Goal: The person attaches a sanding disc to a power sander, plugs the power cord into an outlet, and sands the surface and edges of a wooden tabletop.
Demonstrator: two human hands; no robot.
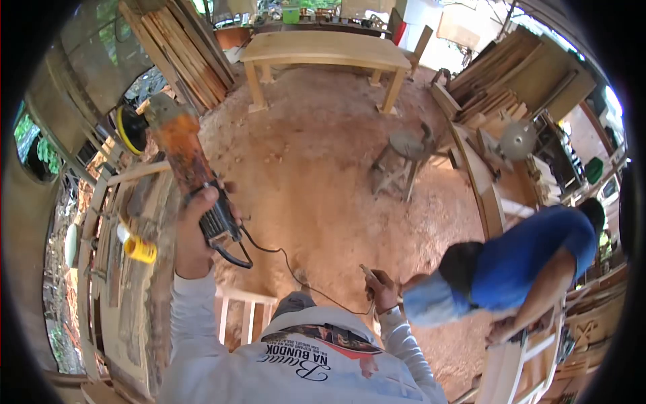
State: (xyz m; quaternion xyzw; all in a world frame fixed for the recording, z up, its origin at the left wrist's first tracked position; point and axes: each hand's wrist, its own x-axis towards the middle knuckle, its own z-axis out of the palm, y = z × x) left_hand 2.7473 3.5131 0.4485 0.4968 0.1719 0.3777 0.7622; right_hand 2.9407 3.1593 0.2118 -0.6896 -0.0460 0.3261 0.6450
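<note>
My left hand [195, 232] is wrapped round the black rear handle of an angle grinder [182, 145], held up at the left. The tool has a worn orange body and a round pad with a yellow rim [129, 129] at its head. From its rear a dark cord [289, 266] loops down and across to just below my right hand [383, 291]. That hand is closed on a small pale object [367, 271], too small to name. The grinder is off the floor, above a long wooden slab [138, 269].
A yellow container [140, 249] lies on the slab. At the back stands a wooden table [323, 48], and a round-topped stool [407, 145] is right of centre. A co-worker in blue [525, 256] bends over a wooden frame [531, 360]. Planks [182, 54] lean back left.
</note>
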